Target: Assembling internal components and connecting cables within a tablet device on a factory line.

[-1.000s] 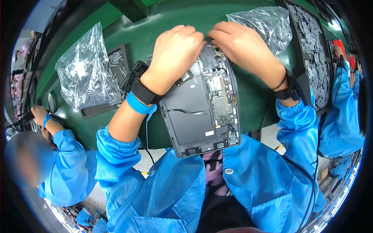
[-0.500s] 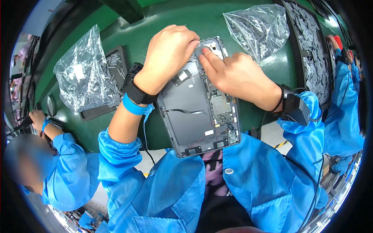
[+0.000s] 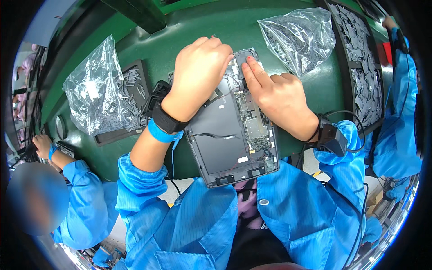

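Observation:
An opened tablet (image 3: 216, 148) lies tilted at the table's near edge, its bare circuit board (image 3: 255, 126) running along the right side. A loose black ribbon cable (image 3: 212, 136) crosses its dark grey inner plate. Over the tablet's far end is my left hand (image 3: 198, 74), fingers curled and thumb pressed to them; whatever they pinch is hidden. My right hand (image 3: 283, 105) presses two outstretched fingertips onto the tablet's far right corner, the other fingers folded under, with nothing visible in it. A blue wrist strap (image 3: 163, 131) circles my left wrist.
On the left, a clear bag of small grey strips (image 3: 96, 94) lies over a dark tray (image 3: 119, 135). Another bag of dark pieces (image 3: 299, 40) lies at the far right, beside a long tray of grey pieces (image 3: 365, 96). Co-workers' arms (image 3: 42, 146) flank the bench.
The tablet and both hands sit slightly lower in the picture. My right hand has shifted a little right, its two fingers still pressing near the tablet's far corner.

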`<state>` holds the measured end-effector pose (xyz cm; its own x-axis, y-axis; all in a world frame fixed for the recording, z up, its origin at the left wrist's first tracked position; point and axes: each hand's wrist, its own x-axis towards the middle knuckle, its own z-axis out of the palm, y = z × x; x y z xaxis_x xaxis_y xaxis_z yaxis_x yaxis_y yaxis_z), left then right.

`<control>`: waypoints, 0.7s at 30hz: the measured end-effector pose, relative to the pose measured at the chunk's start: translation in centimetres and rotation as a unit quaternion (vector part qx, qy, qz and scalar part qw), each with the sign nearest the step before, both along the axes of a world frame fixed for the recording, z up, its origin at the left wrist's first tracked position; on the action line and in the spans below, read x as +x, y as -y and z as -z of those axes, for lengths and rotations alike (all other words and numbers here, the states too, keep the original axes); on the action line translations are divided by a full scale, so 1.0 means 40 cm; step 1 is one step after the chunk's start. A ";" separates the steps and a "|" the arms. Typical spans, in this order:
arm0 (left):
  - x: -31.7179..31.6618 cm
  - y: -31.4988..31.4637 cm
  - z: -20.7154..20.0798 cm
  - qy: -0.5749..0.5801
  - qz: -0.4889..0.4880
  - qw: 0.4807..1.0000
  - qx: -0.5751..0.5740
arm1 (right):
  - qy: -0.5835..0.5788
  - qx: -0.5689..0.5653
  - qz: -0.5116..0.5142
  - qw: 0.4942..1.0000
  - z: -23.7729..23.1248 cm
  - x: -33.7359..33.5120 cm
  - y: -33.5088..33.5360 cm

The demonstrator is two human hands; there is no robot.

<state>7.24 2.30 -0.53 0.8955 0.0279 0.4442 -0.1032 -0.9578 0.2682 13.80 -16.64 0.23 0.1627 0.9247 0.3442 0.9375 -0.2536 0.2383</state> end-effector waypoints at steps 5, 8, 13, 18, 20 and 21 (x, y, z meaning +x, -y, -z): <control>0.005 0.012 -0.001 0.017 -0.012 0.999 0.028 | -0.020 -0.022 -0.014 0.999 -0.005 0.016 -0.011; 0.005 0.012 0.000 0.022 -0.010 0.999 0.024 | -0.017 -0.060 -0.029 0.998 -0.019 0.027 -0.024; 0.000 0.008 0.003 0.017 -0.004 1.000 0.019 | -0.096 -0.022 -0.068 0.993 -0.032 0.060 -0.001; 0.000 0.010 0.003 0.032 0.007 0.999 0.026 | -0.045 -0.031 -0.041 0.998 -0.020 0.018 -0.021; -0.002 0.012 0.006 0.026 0.005 0.999 0.027 | -0.015 -0.051 0.018 0.998 -0.020 -0.014 -0.035; -0.001 0.014 0.007 0.023 0.001 0.999 0.030 | 0.001 -0.042 0.025 0.999 -0.017 -0.021 -0.044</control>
